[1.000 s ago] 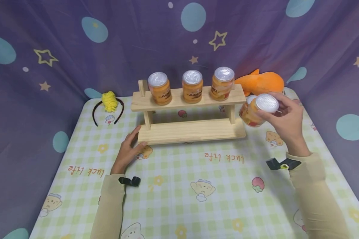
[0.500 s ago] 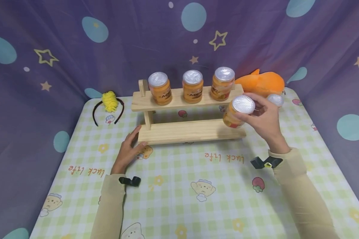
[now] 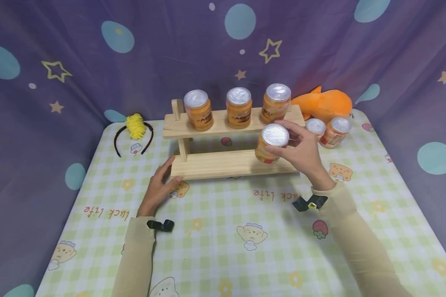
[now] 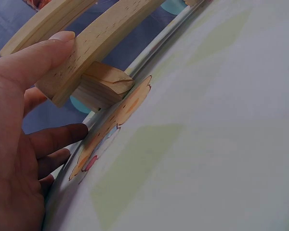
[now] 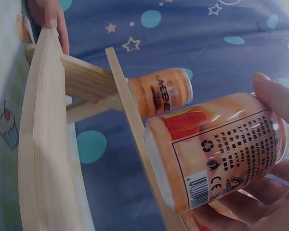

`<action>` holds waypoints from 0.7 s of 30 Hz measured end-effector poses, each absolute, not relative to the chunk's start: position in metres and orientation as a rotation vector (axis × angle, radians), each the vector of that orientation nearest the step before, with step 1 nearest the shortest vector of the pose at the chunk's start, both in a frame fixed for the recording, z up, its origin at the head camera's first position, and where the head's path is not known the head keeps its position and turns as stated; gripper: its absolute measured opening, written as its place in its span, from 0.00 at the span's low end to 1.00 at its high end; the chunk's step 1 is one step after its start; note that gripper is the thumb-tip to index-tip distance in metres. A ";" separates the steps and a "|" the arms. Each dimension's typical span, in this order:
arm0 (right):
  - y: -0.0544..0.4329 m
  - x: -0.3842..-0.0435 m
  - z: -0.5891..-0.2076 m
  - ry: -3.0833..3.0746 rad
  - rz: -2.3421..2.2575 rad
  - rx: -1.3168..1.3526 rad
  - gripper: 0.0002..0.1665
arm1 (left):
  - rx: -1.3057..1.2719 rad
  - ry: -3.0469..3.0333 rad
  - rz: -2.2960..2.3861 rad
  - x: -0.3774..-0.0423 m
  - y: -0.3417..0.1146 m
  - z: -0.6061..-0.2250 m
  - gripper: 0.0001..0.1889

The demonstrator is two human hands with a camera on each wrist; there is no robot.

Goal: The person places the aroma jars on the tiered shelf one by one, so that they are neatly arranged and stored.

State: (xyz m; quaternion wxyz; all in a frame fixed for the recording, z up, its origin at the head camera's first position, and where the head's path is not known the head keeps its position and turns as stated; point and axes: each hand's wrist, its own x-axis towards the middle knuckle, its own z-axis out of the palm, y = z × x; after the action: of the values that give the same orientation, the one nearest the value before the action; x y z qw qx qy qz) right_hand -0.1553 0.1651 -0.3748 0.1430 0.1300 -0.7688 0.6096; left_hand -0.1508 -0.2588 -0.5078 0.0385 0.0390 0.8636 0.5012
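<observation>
My right hand (image 3: pixel 301 150) grips an orange jar (image 3: pixel 270 144) with a silver lid, holding it over the right part of the lower board of a two-tier wooden shelf (image 3: pixel 215 163). The right wrist view shows the jar's printed label (image 5: pixel 221 156) with a barcode; its base looks raised off the lower board. At the left end of that board, my left hand (image 3: pixel 160 185) holds the shelf, with the thumb on the board's edge (image 4: pixel 62 82) in the left wrist view. Three similar jars, left (image 3: pixel 198 111), middle (image 3: pixel 239 108) and right (image 3: pixel 276 104), stand on the upper board.
Two more jars, one (image 3: pixel 316 127) partly behind my right hand and another (image 3: pixel 335 133), stand right of the shelf. Behind them lies an orange plush toy (image 3: pixel 325 103). A headband with a yellow pompom (image 3: pixel 135 126) lies at the left back. A checked cloth (image 3: pixel 215 247) covers the table.
My right hand has carried the jar leftward, from beside the shelf's right end to over its lower board. The two jars at the right have come into view. My left hand has stayed put.
</observation>
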 end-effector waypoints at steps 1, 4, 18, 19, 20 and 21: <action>0.162 -0.156 -0.375 -2.224 1.747 0.382 0.35 | 0.118 2.644 1.540 -0.151 -0.259 -0.508 0.39; 0.153 -0.158 -0.376 -2.239 1.737 0.411 0.36 | 0.114 2.638 1.543 -0.151 -0.258 -0.507 0.39; 0.108 -0.161 -0.375 -2.324 1.731 0.516 0.38 | 0.121 2.632 1.554 -0.150 -0.258 -0.506 0.40; 0.106 -0.161 -0.375 -2.328 1.731 0.522 0.38 | 0.121 2.634 1.550 -0.151 -0.258 -0.506 0.40; 0.103 -0.161 -0.375 -2.336 1.732 0.526 0.38 | 0.117 2.635 1.545 -0.151 -0.259 -0.507 0.40; 0.101 -0.162 -0.375 -2.344 1.733 0.530 0.38 | 0.112 2.633 1.542 -0.151 -0.259 -0.507 0.41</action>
State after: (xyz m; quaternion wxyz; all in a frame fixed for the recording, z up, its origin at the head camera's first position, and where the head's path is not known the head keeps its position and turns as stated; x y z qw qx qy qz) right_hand -0.1617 0.1011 -0.3753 0.0892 0.1783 -0.7879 0.5826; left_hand -0.1507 -0.2590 -0.5068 0.0439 0.0366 0.8614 0.5046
